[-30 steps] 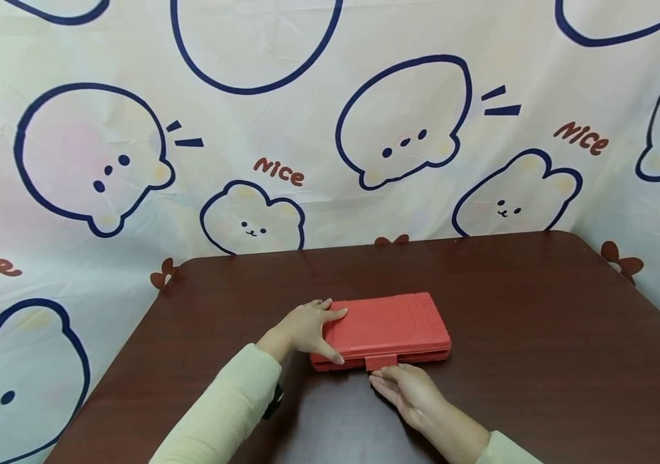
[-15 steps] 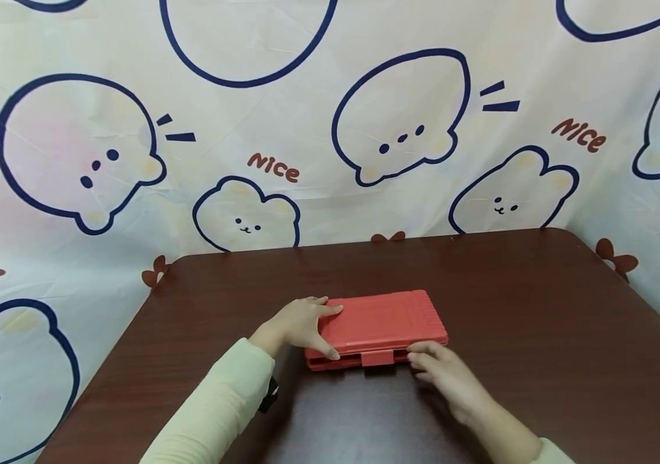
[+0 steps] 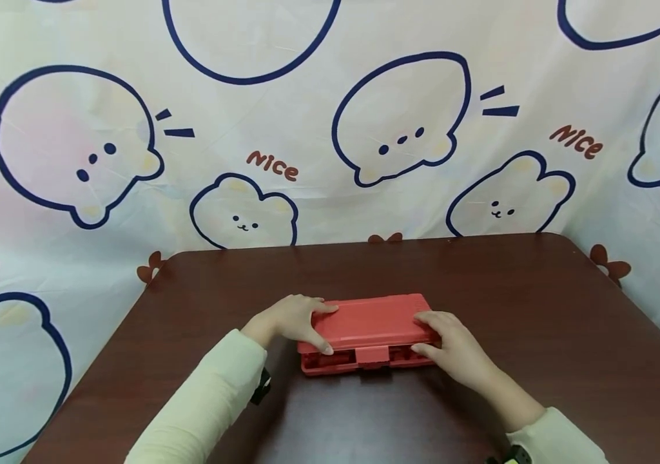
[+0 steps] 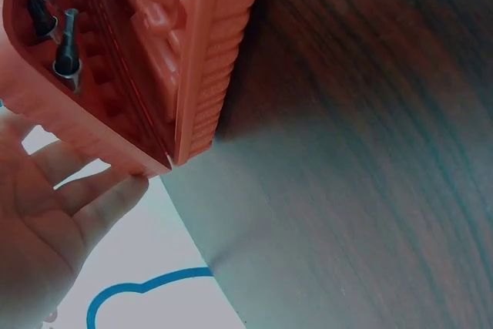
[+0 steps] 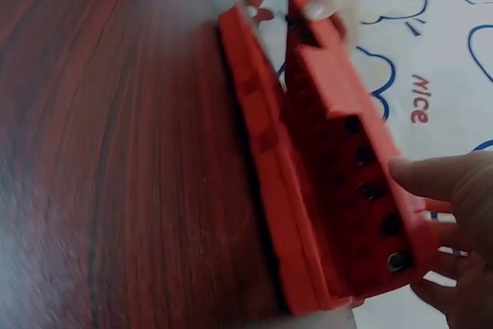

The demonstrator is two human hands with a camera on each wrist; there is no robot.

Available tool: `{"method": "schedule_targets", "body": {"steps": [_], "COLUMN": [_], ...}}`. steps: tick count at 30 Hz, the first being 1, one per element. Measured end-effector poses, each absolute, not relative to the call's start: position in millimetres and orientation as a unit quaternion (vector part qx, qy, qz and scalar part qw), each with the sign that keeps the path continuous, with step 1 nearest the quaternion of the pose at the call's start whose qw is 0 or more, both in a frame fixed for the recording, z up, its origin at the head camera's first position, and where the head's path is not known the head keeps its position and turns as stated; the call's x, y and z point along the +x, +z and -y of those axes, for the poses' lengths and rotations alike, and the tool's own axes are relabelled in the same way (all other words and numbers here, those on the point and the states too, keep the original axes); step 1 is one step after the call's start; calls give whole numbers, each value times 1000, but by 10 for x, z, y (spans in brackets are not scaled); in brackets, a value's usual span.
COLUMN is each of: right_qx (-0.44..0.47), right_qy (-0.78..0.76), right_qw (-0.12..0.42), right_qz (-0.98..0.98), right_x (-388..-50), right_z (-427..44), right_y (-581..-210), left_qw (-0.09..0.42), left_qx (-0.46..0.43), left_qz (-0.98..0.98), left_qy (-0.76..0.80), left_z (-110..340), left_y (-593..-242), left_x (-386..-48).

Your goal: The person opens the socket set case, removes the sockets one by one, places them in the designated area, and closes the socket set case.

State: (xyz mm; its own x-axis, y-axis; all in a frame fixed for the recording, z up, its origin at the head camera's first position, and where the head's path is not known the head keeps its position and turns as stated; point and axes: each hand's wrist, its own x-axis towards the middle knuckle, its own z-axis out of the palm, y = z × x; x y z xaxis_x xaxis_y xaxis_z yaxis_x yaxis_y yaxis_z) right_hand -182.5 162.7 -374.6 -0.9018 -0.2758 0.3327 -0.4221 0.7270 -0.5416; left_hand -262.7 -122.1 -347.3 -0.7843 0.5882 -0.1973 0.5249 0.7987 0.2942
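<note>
A red plastic tool case (image 3: 372,321) lies on the table, its lid raised a little along the front. At the case's left end, my left hand (image 3: 294,319) grips the lid, thumb at the front edge. My right hand (image 3: 459,348) holds the lid's right end between thumb and fingers. A flap-like latch (image 3: 372,355) hangs from the middle of the lid's front edge. Dark metal bits (image 4: 68,52) stand in slots inside the case in the left wrist view. Round metal sockets (image 5: 397,261) line the lifted half in the right wrist view.
The dark brown wooden table (image 3: 249,277) extends around the case on all sides. Behind it hangs a pale cloth (image 3: 318,142) printed with bear outlines, which also covers both sides.
My right hand has gone from the latch to the lid's right end and now grips it. The front gap of the case has widened. My left hand has stayed at the left end.
</note>
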Motion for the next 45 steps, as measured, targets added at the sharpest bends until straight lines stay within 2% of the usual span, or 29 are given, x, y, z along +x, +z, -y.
{"method": "schedule_targets", "body": {"steps": [6,13,17,22,35,45], "right_qx": [234,262,287,290,235,240], "right_qy": [278,281,288,305,310,308], "right_qw": [157,170,201,221,154,160], "right_qz": [918,907,891,880,908,907], "right_x": [-1905,-1960,-1981,-2011,-2110,-2101], "right_z": [-1703,-1783,-1774,-1745,-1756,-1765], "right_y": [-3772,-3814,-3864,-3865,-3678,-3616], "left_qw": [172,231,249,237,157,136], "left_qx": [287,251,230,225,265,226], "left_qz": [-933,-924,-917,-915,-907,-918], "left_qy": [130,175,210,237,288,295], "left_z": [1209,1242,1301,1403,1683,1904], "left_y": [-3410,-3397,-3405,-3398,-3363,-3467], "left_x": [-2678,-2666,-2613,-2546,-2300,-2145]}}
